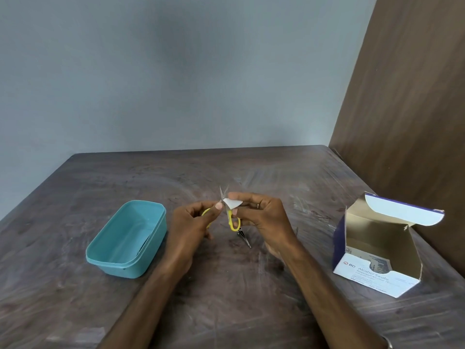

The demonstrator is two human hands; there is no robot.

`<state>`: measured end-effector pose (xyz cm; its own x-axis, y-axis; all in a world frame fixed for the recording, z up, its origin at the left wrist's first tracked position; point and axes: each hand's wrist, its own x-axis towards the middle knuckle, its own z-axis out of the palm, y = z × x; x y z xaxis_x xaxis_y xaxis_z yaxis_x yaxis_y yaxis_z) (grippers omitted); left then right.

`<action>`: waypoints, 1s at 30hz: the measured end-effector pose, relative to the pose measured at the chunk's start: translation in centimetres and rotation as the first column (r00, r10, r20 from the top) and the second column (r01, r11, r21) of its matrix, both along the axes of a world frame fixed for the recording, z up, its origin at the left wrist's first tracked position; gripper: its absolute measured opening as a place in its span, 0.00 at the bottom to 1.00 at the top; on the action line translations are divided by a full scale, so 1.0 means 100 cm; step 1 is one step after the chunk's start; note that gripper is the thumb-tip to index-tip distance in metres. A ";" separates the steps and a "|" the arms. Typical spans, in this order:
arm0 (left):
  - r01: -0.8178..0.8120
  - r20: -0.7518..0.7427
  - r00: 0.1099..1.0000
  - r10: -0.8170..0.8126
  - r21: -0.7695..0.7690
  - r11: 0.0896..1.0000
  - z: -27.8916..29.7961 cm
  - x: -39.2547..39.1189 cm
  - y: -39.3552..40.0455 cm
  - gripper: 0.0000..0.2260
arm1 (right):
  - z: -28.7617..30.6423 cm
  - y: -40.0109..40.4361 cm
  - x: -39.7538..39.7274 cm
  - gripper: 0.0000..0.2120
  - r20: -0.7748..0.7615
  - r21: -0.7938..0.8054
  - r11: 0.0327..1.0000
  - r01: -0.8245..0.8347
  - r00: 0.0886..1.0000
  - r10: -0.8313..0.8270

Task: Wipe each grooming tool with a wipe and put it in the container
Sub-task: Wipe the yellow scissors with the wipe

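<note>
Forearms, swab box (377,250), teal container (127,239) flanking raised scissors (230,215).

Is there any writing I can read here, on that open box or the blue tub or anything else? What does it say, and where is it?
"BD": front of the open cardboard box, beside a small round logo.
"Alcohol Swabs": same front, the largest line.
Smaller lines beneath on the box: too blurred to read.
Teal container, scissors, wipe: no writing visible.

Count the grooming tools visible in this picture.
2: yellow-handled small scissors held between both hands, and a metal pointed tool lying on the table under the right hand. Others may be hidden.
</note>
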<state>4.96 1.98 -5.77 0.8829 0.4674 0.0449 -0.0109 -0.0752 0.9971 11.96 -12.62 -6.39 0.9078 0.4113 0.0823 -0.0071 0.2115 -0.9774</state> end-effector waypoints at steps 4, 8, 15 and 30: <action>-0.041 0.011 0.999 0.041 0.009 0.999 0.002 -0.003 0.002 0.05 | 0.000 0.002 -0.002 0.15 0.040 -0.051 0.999 -0.001 0.999 0.003; -0.063 0.003 0.998 0.063 -0.024 0.998 0.003 -0.003 0.003 0.07 | 0.002 0.000 -0.002 0.15 0.067 -0.078 0.997 -0.012 0.998 0.017; -0.053 -0.001 0.999 0.053 -0.047 0.997 0.003 -0.004 0.004 0.06 | 0.003 -0.004 -0.002 0.15 0.067 -0.123 0.991 -0.051 0.996 0.060; -0.019 0.030 0.999 0.017 0.039 0.999 -0.002 -0.005 -0.002 0.06 | 0.001 -0.001 0.002 0.05 0.078 -0.041 0.997 0.070 0.995 -0.067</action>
